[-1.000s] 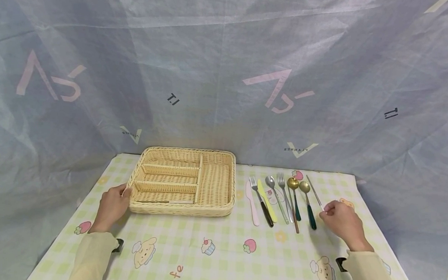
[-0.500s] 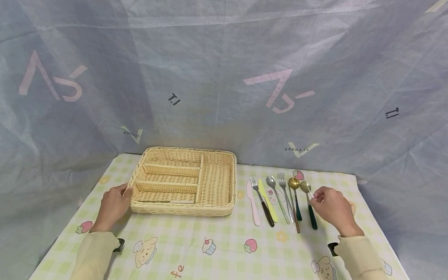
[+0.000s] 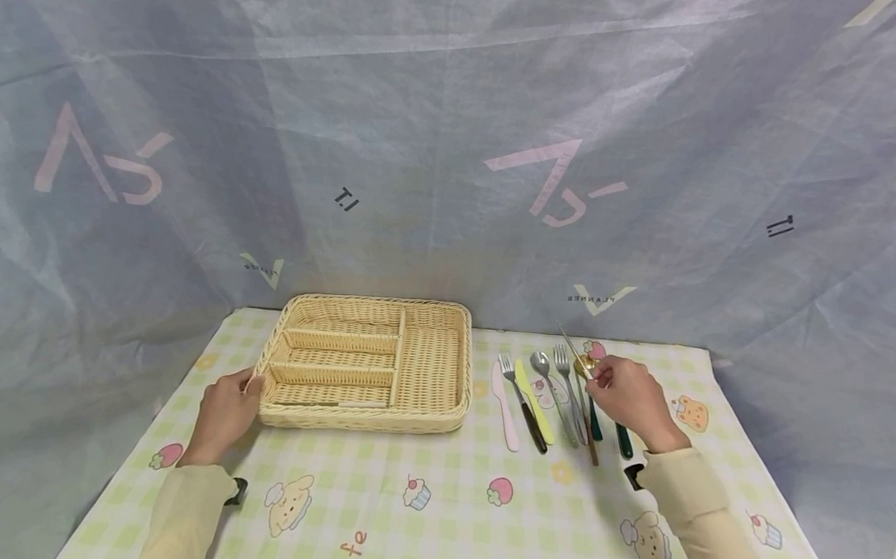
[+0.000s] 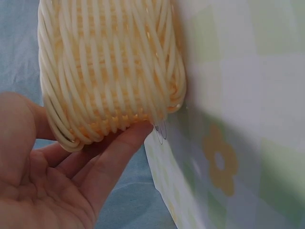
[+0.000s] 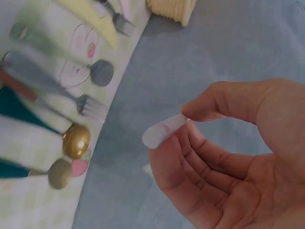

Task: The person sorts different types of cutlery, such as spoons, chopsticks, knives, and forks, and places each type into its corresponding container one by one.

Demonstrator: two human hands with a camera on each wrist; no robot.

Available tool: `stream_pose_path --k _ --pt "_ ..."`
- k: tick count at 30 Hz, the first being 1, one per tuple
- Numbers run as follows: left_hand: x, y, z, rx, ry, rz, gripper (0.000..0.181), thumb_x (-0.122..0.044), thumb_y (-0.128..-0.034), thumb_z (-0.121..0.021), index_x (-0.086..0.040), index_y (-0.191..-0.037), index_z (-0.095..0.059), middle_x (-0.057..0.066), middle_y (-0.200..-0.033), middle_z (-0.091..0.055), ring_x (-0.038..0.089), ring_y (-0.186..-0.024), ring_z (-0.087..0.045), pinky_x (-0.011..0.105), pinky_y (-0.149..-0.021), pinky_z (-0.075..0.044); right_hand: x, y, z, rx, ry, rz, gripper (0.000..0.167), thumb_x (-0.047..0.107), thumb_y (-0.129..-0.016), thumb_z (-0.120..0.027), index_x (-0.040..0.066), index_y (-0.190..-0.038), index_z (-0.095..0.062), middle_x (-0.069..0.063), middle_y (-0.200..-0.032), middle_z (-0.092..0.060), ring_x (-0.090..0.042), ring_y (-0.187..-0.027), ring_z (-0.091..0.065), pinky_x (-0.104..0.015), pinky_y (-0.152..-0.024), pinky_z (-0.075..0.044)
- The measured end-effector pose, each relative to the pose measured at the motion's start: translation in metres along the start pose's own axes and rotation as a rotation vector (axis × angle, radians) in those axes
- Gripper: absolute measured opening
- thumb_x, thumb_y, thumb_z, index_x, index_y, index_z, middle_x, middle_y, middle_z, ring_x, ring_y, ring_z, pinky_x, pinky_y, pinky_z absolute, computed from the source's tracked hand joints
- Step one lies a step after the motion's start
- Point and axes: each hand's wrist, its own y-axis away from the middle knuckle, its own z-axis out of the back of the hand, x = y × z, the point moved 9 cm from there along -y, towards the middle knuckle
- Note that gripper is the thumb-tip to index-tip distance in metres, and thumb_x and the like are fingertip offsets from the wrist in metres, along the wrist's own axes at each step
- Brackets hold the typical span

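My left hand (image 3: 224,413) grips the left end of the wicker basket (image 3: 367,419), thumb inside the rim and fingers outside; the left wrist view shows the fingers against the woven wall (image 4: 109,67). A thin utensil (image 3: 354,404) lies in its front compartment. Over the gold spoons, my right hand (image 3: 633,400) pinches a slim utensil with a whitish handle (image 3: 585,370) between thumb and fingers, its thin metal end pointing up and left. In the right wrist view the pale handle end (image 5: 159,133) sticks out of the fingertips.
Right of the basket lie a pink knife (image 3: 507,407), a black-handled fork (image 3: 533,427), a yellow knife (image 3: 538,413), a silver spoon (image 3: 560,409), another fork (image 3: 572,389) and green-handled spoons (image 3: 624,441). A grey cloth (image 3: 437,187) hangs behind the table.
My right hand has lifted the slim utensil from the right end of the row and carried it left over the gold spoons. The left hand and basket have stayed put.
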Motion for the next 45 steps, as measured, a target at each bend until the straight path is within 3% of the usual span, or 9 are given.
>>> stream_pose_path --k 8,16,26,32,39,45 --pt "0.001 0.000 0.001 0.002 0.000 0.020 0.050 -0.022 -0.1145 -0.047 0.012 -0.150 -0.052 0.042 -0.141 -0.056 0.061 -0.129 -0.055 0.071 -0.098 -0.049 0.030 -0.014 -0.013 -0.003 -0.033 0.076 0.005 0.005 -0.094 -0.070 0.002 -0.095 -0.073 -0.006 -0.082 -0.072 -0.014 -0.063 -0.062 -0.038 -0.058 -0.051" --pt "-0.001 0.001 -0.001 -0.001 0.003 -0.004 0.049 -0.020 -0.1144 -0.048 0.012 -0.150 -0.052 0.042 -0.140 -0.057 0.061 -0.128 -0.057 0.070 -0.097 -0.050 0.055 -0.027 -0.022 -0.019 -0.047 0.127 0.002 0.004 -0.093 -0.072 0.002 -0.093 -0.073 -0.005 -0.079 -0.071 -0.015 -0.059 -0.057 -0.034 -0.054 -0.047" --pt "-0.001 0.003 0.000 -0.004 0.002 -0.004 0.049 -0.021 -0.1149 -0.047 0.012 -0.151 -0.051 0.042 -0.139 -0.058 0.061 -0.126 -0.058 0.070 -0.095 -0.051 0.092 -0.031 -0.057 0.091 -0.049 0.237 0.005 0.006 -0.094 -0.072 0.003 -0.097 -0.074 -0.003 -0.080 -0.069 -0.011 -0.054 -0.052 -0.030 -0.052 -0.045" --pt "-0.002 0.002 -0.001 0.013 0.013 0.001 0.050 -0.022 -0.1151 -0.047 0.012 -0.152 -0.051 0.042 -0.142 -0.056 0.061 -0.129 -0.056 0.071 -0.099 -0.049 0.109 -0.034 -0.063 0.107 -0.050 0.266 0.004 0.004 -0.091 -0.072 0.005 -0.095 -0.074 0.000 -0.078 -0.068 -0.011 -0.055 -0.051 -0.031 -0.055 -0.046" --pt "-0.002 0.002 -0.001 -0.013 0.015 0.002 0.049 -0.020 -0.1141 -0.048 0.012 -0.151 -0.052 0.041 -0.141 -0.058 0.060 -0.129 -0.057 0.070 -0.100 -0.049 0.120 -0.037 -0.076 0.169 -0.048 0.270 0.005 0.004 -0.090 -0.073 0.008 -0.093 -0.074 0.002 -0.079 -0.069 -0.011 -0.061 -0.057 -0.032 -0.059 -0.049" --pt "-0.001 0.002 0.000 -0.019 0.012 -0.003 0.048 -0.020 -0.1140 -0.048 0.012 -0.150 -0.053 0.042 -0.139 -0.059 0.061 -0.127 -0.058 0.070 -0.097 -0.050 0.138 -0.038 -0.082 0.164 -0.040 0.320 0.005 0.004 -0.089 -0.073 0.009 -0.091 -0.073 0.004 -0.078 -0.068 -0.010 -0.061 -0.056 -0.031 -0.057 -0.049"
